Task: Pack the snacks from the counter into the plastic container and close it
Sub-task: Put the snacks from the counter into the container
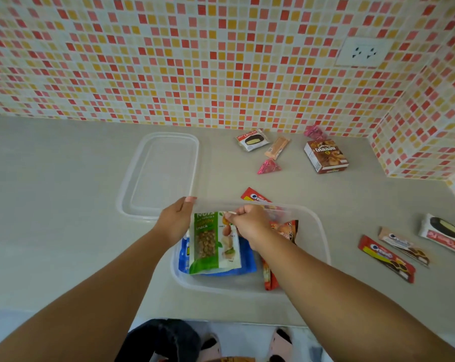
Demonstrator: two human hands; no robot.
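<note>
Holding nut packet (214, 241) upright, lengthwise in container (317, 231)

The green nut pouch (214, 241) reads "Nuts… healthy snack"; red wrappers at three o'clock (387, 258) and twelve o'clock (255, 196) read "Cream-O".

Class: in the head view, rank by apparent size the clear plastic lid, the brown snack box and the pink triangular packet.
1. Clear plastic lid
2. Brown snack box
3. Pink triangular packet
All lie at similar depth, so this order seems reliable.
</note>
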